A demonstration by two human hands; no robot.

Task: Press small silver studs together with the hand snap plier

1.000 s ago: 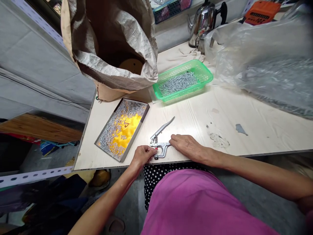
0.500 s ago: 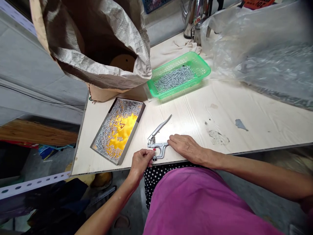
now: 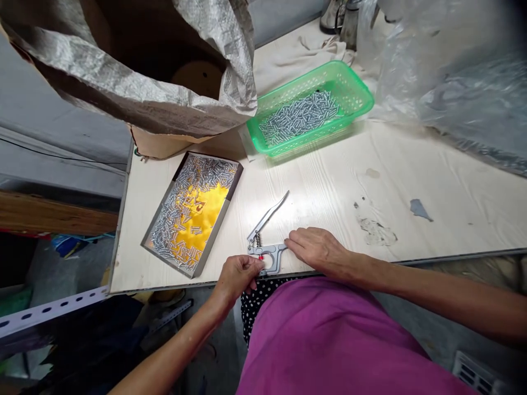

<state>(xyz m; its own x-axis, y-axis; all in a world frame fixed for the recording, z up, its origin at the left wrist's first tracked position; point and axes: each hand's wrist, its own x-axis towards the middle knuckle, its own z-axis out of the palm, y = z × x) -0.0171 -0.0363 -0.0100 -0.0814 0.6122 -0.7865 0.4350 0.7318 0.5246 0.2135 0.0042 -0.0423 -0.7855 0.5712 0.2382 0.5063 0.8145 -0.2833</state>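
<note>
A pair of grey snap pliers lies near the front edge of the table, its upper handle raised, with a coil spring and a red tip at the jaw. My right hand is closed on the end of its lower handle. At the jaw, just below the red tip, my left hand is pinched; whatever its fingertips hold is hidden. To the left, a shallow tray with a yellow bottom holds many small metal springs. More small springs fill the bottom of a green basket.
A large open woven sack stands at the back left. Clear plastic bags lie at the back right. A cloth and metal pots are behind the basket. A grey scrap lies on the tabletop.
The camera view has shifted, so the basket and sack look nearer. My left fingers have moved slightly further in at the jaw. My right hand keeps its hold on the handle.
</note>
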